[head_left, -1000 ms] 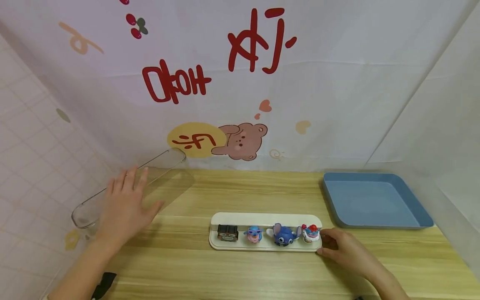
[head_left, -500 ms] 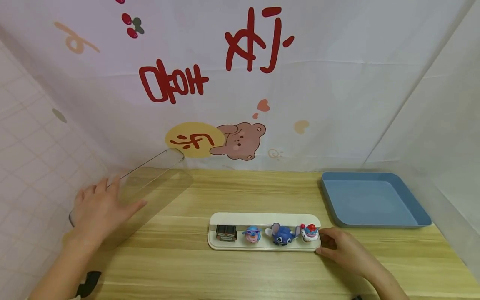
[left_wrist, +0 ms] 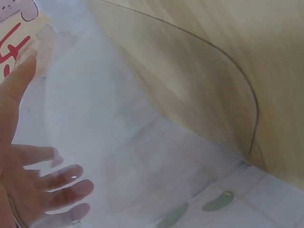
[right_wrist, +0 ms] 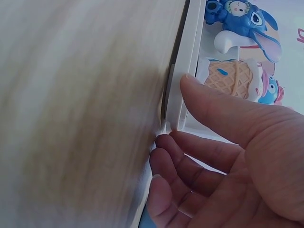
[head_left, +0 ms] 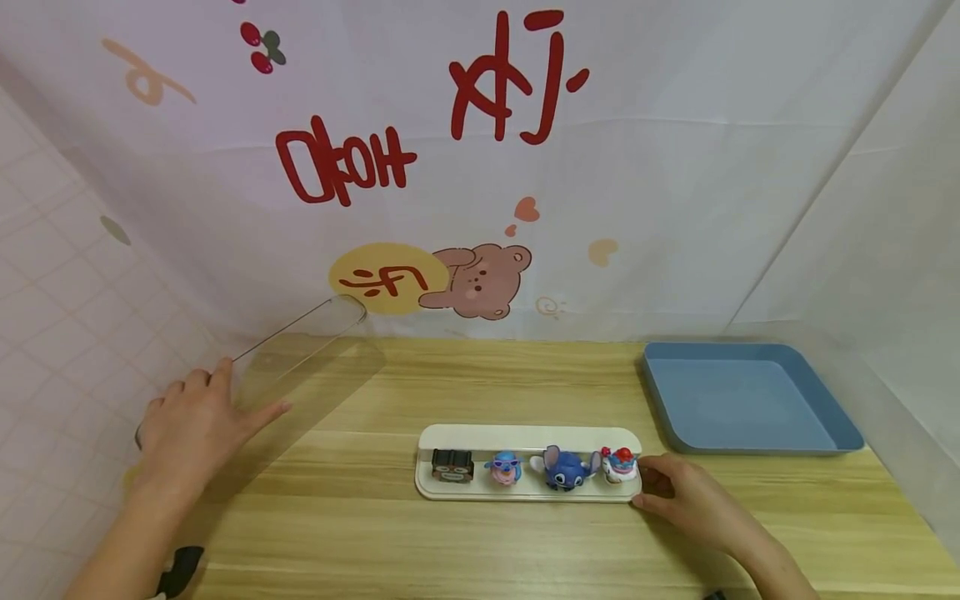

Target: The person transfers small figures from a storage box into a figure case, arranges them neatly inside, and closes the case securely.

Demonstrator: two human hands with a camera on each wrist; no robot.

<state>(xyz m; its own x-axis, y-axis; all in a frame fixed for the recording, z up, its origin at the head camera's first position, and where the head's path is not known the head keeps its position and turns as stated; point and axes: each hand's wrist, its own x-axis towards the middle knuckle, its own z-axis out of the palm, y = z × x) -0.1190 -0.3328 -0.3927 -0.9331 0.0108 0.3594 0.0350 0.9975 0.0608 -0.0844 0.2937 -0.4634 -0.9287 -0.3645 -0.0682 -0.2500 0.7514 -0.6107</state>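
Observation:
A clear plastic cover [head_left: 311,350] stands tilted at the table's left, by the wall. My left hand [head_left: 191,421] lies over its near part, thumb spread wide and fingers extended. The left wrist view shows the left fingertips [left_wrist: 71,190] against the transparent plastic, with faint reflections. A white display base [head_left: 528,437] sits mid-table, bearing a dark brown block-shaped figure [head_left: 452,467], a small blue-and-pink figure [head_left: 506,468], a big-eared blue figurine [head_left: 567,471] and a white figure with a red top [head_left: 621,467]. My right hand [head_left: 693,500] holds the base's right end, thumb on its rim, fingers curled beside it.
A blue rectangular tray [head_left: 750,400] stands at the back right of the wooden table [head_left: 480,550]. A white printed cloth [head_left: 660,183] hangs behind. Beside the left forearm is a black strap-like piece [head_left: 180,571].
My left hand has moved left and a little down along the clear cover, and its fingers have settled on the near part. The right hand and white base have stayed put.

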